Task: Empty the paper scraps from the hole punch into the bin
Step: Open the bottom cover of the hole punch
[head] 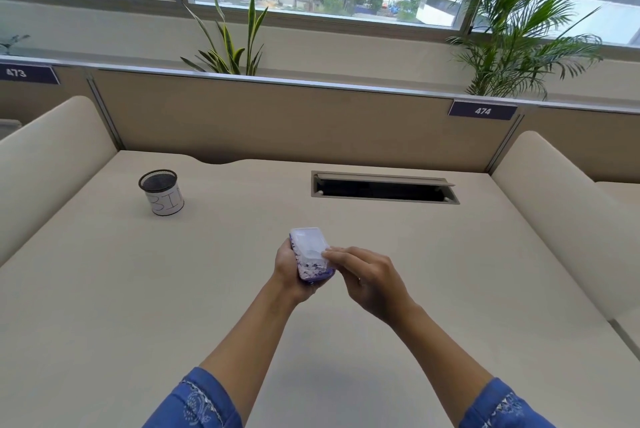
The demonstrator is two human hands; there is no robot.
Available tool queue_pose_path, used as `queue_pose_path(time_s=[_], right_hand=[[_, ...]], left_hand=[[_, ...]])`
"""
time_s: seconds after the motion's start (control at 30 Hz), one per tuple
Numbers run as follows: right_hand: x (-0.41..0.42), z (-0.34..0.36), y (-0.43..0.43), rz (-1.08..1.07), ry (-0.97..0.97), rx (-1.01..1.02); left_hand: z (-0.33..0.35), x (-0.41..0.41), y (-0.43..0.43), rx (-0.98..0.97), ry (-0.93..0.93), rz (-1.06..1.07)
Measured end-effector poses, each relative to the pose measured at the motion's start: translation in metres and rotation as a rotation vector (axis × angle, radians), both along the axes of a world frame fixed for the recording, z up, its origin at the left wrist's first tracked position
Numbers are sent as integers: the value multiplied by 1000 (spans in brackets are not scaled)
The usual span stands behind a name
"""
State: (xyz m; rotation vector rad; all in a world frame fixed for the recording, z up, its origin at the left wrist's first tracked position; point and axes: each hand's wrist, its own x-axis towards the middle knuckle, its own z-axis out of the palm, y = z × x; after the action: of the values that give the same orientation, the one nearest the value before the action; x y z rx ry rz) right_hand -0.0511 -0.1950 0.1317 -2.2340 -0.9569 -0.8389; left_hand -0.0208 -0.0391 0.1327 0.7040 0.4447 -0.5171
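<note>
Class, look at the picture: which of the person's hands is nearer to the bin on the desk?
Left. The left hand holds the hole punch on the side facing the bin, which stands farther back to the left. The right hand touches the punch's opposite side.

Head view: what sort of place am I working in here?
Most likely an open-plan office desk by a window. A divider panel carries the seat number tag 474, the desk has a cable hatch set into it, and potted plants stand behind the partition before a city view.
</note>
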Motion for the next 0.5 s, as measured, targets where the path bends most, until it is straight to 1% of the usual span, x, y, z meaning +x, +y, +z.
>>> queue_pose_path(time_s=[0.17,0.3,0.4,0.5], right_hand=[[2,6,5,-40,22,114],[2,10,9,-124,25,227],[1,11,14,-222,70,392],[3,11,17,-292,224,601]], left_hand=[[1,2,-2,5,-57,11],[-1,3,-3,37,-37,25],[-2,3,-3,57,-27,33],[-4,4,-3,55,-31,37]])
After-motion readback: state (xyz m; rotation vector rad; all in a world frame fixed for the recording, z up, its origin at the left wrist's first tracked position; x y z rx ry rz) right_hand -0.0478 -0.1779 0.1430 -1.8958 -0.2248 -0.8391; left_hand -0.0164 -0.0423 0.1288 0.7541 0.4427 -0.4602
